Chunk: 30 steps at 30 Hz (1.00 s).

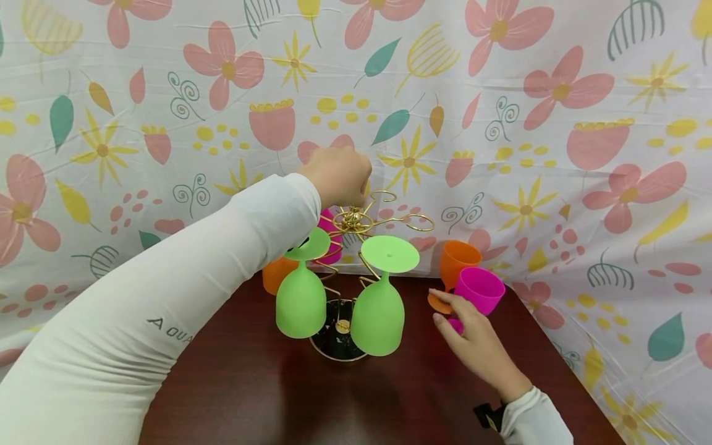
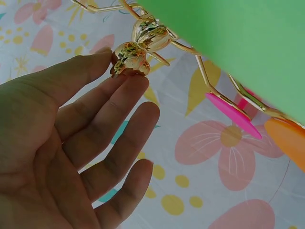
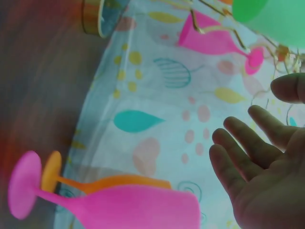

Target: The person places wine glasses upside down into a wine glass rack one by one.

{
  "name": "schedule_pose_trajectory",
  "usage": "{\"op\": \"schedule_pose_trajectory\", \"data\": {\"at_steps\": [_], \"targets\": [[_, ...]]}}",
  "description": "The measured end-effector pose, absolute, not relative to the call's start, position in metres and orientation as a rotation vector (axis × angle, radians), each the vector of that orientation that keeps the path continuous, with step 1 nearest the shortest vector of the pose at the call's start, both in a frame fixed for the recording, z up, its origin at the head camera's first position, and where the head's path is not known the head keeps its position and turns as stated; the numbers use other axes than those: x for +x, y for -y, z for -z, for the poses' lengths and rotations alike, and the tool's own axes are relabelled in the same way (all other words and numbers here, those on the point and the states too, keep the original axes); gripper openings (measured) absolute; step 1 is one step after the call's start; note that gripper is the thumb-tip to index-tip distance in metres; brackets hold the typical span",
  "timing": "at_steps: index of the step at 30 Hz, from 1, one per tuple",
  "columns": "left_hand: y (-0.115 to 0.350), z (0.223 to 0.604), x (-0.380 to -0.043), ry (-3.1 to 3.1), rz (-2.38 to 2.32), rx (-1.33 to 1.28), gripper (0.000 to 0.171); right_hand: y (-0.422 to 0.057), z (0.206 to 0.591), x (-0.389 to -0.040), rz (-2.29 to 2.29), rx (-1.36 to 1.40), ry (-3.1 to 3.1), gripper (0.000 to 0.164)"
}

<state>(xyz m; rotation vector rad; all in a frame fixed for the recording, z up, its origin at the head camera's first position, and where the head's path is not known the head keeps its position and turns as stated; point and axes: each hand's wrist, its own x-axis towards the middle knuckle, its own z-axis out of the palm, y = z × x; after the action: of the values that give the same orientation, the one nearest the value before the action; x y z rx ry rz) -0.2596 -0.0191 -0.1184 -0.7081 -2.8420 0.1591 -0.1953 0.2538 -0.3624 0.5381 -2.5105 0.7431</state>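
Observation:
My left hand (image 1: 336,176) reaches over the top of a gold wire goblet rack (image 1: 394,219). Its thumb and fingertips pinch the rack's shiny gold knob (image 2: 131,57), seen in the left wrist view. Upside down on the near side hang two light green goblets, one on the left (image 1: 300,303) and one on the right (image 1: 378,315). A pink goblet (image 3: 205,38) and an orange goblet (image 1: 278,276) hang behind, partly hidden. My right hand (image 1: 481,343) has its fingers extended, holding nothing, in front of an upright pink goblet (image 1: 481,290) and an upright orange goblet (image 1: 457,256).
The rack's round black base (image 1: 325,343) with a gold rim stands on a dark reddish-brown table (image 1: 245,383). Close behind the table and along its right side hangs a white flower-patterned cloth (image 1: 311,80). Two hooks at the rack's right carry no goblet.

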Motion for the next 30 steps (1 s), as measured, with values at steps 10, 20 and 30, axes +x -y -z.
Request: {"op": "schedule_pose_trajectory", "data": {"at_steps": [10, 20, 30], "targets": [[0.019, 0.121, -0.260, 2.874, -0.136, -0.682, 0.017, -0.269, 0.288, -0.237, -0.976, 0.460, 2.468, 0.038], [0.016, 0.120, -0.257, 2.903, -0.170, -0.661, 0.017, -0.256, 0.203, -0.312, -1.115, 0.543, 2.701, 0.055], [0.018, 0.121, -0.258, 2.913, -0.193, -0.678, 0.017, -0.222, 0.173, -0.350, -0.884, 0.649, 3.092, 0.068]]}}
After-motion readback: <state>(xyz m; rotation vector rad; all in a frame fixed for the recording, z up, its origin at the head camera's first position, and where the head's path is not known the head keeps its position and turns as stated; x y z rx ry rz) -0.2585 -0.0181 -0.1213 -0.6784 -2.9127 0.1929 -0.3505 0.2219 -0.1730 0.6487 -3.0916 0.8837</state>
